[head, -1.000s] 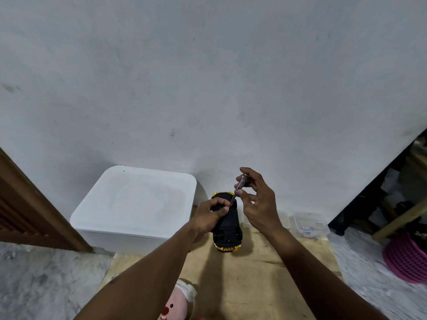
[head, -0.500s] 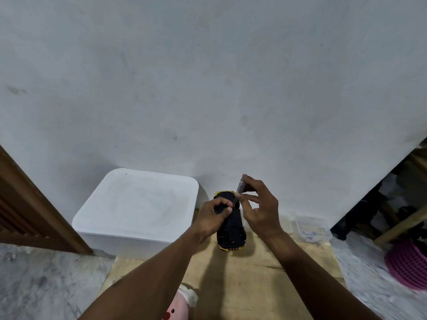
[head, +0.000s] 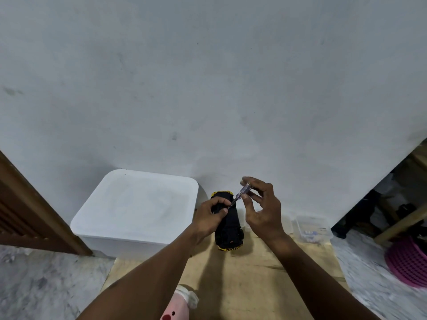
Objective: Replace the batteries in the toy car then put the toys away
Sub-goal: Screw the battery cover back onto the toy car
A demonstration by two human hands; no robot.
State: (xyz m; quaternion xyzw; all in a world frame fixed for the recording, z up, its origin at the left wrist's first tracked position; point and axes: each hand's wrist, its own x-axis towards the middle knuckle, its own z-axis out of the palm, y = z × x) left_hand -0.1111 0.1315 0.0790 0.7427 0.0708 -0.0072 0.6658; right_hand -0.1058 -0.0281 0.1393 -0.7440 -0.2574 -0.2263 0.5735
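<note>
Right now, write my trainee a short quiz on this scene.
1. True or false: the right hand pinches the clear-handled screwdriver.
2. Pick one. The left hand: A grips the black-and-yellow toy car; B hangs idle; C holds the screwdriver.
3. Fill in: the white lidded plastic bin stands on the car's ____ side, as the person sees it.
Key: 1 true; 2 A; 3 left.

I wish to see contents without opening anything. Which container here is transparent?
The small transparent box, right of the toy car; the big bin is opaque white, the basket pink lattice.
</note>
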